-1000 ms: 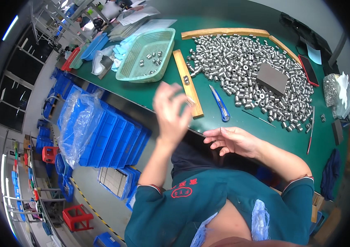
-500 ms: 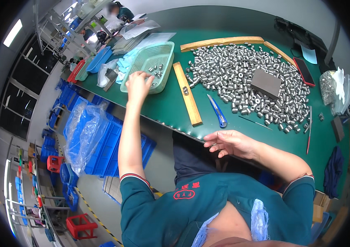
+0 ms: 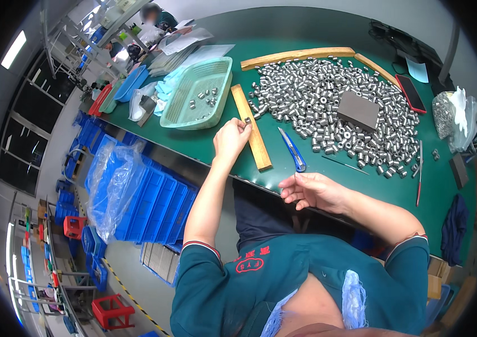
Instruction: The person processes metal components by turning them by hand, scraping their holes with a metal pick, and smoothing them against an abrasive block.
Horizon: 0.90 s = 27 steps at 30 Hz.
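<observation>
Two hands were in use at the bench (image 3: 395,194). My left hand (image 3: 231,139) had its thumb and fingertips drawn together at one metal cylinder (image 3: 247,120) on the wooden strip (image 3: 260,151), inboard of the bench's front edge; whether the cylinder was pinched or merely touched, I could not tell. My right hand (image 3: 317,191) was half open at the front edge, fingers loosely curled, with nothing discernible in it. Risk: an off-centre fingertip grip could have let the round cylinder roll off the strip toward that edge. Caution: the utility knife (image 3: 293,151) lay between strip and right hand; a careless sweep might have knocked it.
</observation>
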### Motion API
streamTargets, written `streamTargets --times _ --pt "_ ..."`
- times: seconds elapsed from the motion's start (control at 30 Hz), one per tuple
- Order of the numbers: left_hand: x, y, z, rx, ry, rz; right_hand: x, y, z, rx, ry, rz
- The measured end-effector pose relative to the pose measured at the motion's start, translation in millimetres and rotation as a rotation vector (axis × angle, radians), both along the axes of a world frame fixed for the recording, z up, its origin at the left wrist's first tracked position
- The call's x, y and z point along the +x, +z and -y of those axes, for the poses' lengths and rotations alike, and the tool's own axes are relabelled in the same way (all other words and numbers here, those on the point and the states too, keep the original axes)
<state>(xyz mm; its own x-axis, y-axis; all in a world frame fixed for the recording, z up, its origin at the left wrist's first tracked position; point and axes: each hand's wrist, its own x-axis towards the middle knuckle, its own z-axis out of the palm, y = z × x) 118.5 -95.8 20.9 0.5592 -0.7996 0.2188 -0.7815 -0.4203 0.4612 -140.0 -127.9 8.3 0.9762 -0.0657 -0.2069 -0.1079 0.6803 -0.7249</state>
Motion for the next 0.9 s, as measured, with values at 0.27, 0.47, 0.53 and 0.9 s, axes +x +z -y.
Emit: streamTargets --times 0.27,0.47,0.53,0.9 --pt "-95.4 2.2 -66.9 -0.478 -0.447 -0.826 -1.5 6.0 -0.1 0.074 -0.083 0.014" --pt "-120.5 -9.6 -87.7 -0.608 -0.508 -0.57 -2.6 2.1 -4.0 0.098 -0.059 0.011" --pt "-122.0 -7.4 -92.2 -0.574 -0.507 -0.554 -3.2 3.0 -2.2 0.091 -0.034 0.001" --pt "-122.2 -12.1 -100.2 -0.509 -0.518 -0.414 -2.0 -0.6 -3.1 0.051 0.01 -0.091"
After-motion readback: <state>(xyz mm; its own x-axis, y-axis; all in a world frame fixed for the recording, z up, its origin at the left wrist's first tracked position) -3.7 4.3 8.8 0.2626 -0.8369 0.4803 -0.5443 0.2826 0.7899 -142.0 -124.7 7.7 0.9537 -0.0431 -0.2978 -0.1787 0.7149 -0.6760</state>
